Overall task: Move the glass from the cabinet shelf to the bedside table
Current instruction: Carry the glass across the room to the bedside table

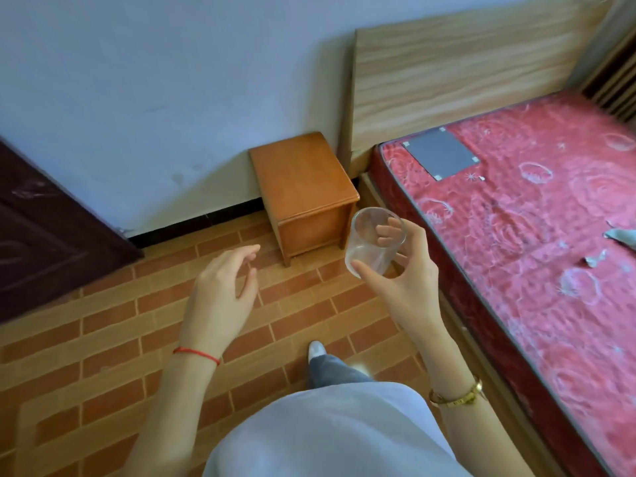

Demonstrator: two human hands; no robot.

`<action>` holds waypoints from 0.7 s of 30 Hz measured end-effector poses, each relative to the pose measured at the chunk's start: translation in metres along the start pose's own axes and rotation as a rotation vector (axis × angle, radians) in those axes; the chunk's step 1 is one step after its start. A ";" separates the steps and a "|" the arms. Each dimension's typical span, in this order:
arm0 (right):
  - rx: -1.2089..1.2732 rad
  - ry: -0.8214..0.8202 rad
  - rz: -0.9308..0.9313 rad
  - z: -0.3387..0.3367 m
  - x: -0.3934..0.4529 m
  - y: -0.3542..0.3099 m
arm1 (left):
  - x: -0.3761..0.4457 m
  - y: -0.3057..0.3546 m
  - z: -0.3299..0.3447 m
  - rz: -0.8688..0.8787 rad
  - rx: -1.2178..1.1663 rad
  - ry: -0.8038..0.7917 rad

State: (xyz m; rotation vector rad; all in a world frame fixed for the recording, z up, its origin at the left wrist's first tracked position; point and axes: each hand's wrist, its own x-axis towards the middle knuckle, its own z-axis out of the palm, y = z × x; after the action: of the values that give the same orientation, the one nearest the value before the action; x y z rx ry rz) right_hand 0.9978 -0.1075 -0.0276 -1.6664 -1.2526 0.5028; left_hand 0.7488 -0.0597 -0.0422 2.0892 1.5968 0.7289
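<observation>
A clear, empty drinking glass (370, 247) is held upright in the air by my right hand (406, 284), thumb on its near side and fingers behind it. It hovers just in front of the bedside table's right front corner. The bedside table (303, 180) is a small orange-brown wooden cabinet against the wall, between the wall and the bed; its top is bare. My left hand (223, 287) floats to the left over the floor, fingers loosely apart and holding nothing. The cabinet shelf is out of view.
A bed with a red patterned mattress (537, 235) and a pale wooden headboard (464, 67) fills the right side. A dark brown door (44, 235) stands at the left. The floor (103, 339) is brick-patterned; my leg and shoe (318, 352) show below.
</observation>
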 end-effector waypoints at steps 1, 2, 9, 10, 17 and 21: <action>0.004 -0.008 -0.011 0.006 0.020 0.001 | 0.017 -0.001 0.001 -0.009 0.011 0.009; 0.008 -0.021 -0.018 0.012 0.038 0.002 | 0.033 -0.003 0.001 -0.023 0.020 0.016; 0.045 -0.097 -0.022 0.050 0.141 0.010 | 0.124 -0.017 0.010 -0.059 0.013 0.080; 0.047 -0.104 -0.022 0.056 0.153 0.012 | 0.135 -0.020 0.013 -0.066 0.010 0.082; 0.055 -0.145 0.009 0.091 0.236 0.037 | 0.210 -0.042 0.040 -0.121 0.022 0.049; 0.051 -0.156 0.022 0.111 0.287 0.054 | 0.259 -0.058 0.059 -0.151 0.031 0.033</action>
State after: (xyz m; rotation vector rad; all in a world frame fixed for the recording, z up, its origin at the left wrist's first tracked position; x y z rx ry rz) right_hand 1.0509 0.1982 -0.0655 -1.6242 -1.3237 0.6840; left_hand 0.7963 0.2048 -0.0826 1.9616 1.7719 0.6938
